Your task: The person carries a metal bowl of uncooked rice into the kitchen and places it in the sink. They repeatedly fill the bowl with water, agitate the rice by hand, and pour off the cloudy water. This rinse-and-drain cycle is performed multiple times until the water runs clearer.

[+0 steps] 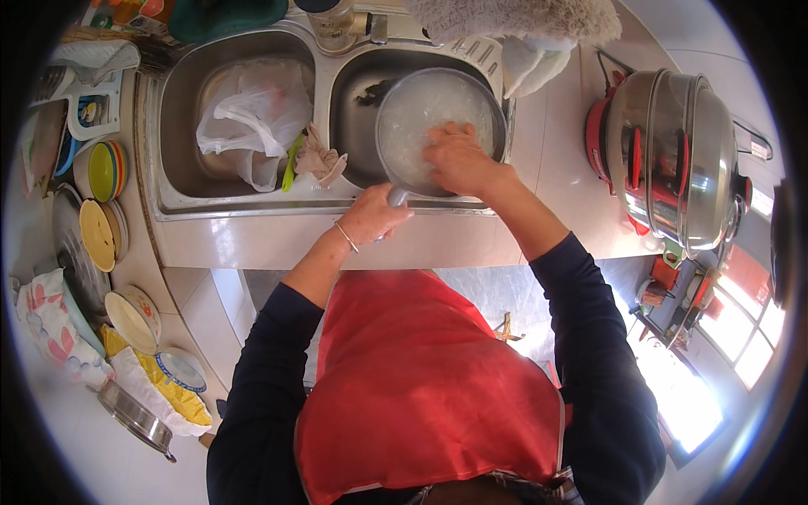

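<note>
Over the right basin (pixel 353 136) of a stainless-steel double sink rests a round pan (pixel 380 148) filled with cloudy whitish water (pixel 410 104). My left hand (pixel 372 218) grips the pan's grey handle (pixel 397 196) at the counter's front side. My right hand (pixel 464 158) reaches into the pan, its fingertips down in the murky water, so whether they hold anything is hidden. Dark wet scraps (pixel 375 93) lie in the basin just left of the pan.
A crumpled plastic bag (pixel 252 120) fills much of the left basin (pixel 180 126). A beige rag (pixel 320 158) and a green strip (pixel 292 167) lie on the divider. A steel steamer pot (pixel 678 158) stands right. Several bowls (pixel 101 237) line the left counter. A jar (pixel 331 28) stands behind.
</note>
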Available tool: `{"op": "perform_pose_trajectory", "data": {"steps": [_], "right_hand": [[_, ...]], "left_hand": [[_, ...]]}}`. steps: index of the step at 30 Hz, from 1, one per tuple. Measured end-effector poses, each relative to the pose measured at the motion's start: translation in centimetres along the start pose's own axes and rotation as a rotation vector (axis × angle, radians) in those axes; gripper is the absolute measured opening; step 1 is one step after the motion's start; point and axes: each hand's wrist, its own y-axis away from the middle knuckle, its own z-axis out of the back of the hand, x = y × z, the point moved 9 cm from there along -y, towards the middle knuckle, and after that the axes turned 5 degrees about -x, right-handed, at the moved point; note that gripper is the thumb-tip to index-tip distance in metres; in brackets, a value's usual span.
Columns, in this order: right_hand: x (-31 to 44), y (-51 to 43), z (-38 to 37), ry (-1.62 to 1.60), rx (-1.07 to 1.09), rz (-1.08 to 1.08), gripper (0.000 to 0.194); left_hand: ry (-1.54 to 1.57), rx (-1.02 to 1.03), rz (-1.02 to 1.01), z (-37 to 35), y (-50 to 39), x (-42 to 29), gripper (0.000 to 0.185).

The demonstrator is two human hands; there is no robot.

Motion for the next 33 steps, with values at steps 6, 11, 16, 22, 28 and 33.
{"op": "perform_pose_trajectory", "data": {"steps": [6, 11, 16, 22, 28, 33], "right_hand": [[-2.0, 0.6, 0.2, 0.088, -0.082, -0.02, 0.024], [-5.0, 0.4, 0.8, 0.051, -0.165, -0.071, 0.026], [-6.6, 0.3, 2.4, -0.002, -0.295, -0.081, 0.025], [-5.8, 0.1, 4.0, -0.038, -0.434, -0.034, 0.047], [-4.9, -1.9, 2.9, -0.025, -0.282, -0.184, 0.053], [-4.1, -3.2, 1.6, -0.019, -0.171, -0.193, 0.052]], "left_hand": [[0.034, 0.002, 0.008, 0.1, -0.1, 0.2, 0.025], [0.042, -0.001, 0.012, 0.1, -0.2, 0.4, 0.024], [0.047, -0.001, 0.01, 0.0, -0.3, 0.5, 0.024], [0.047, 0.0, 0.016, 0.0, -0.2, 0.3, 0.023], [0.053, 0.003, 0.017, 0.0, -0.1, -0.3, 0.021], [0.032, 0.005, 0.015, 0.0, -0.2, 0.3, 0.024]]}}
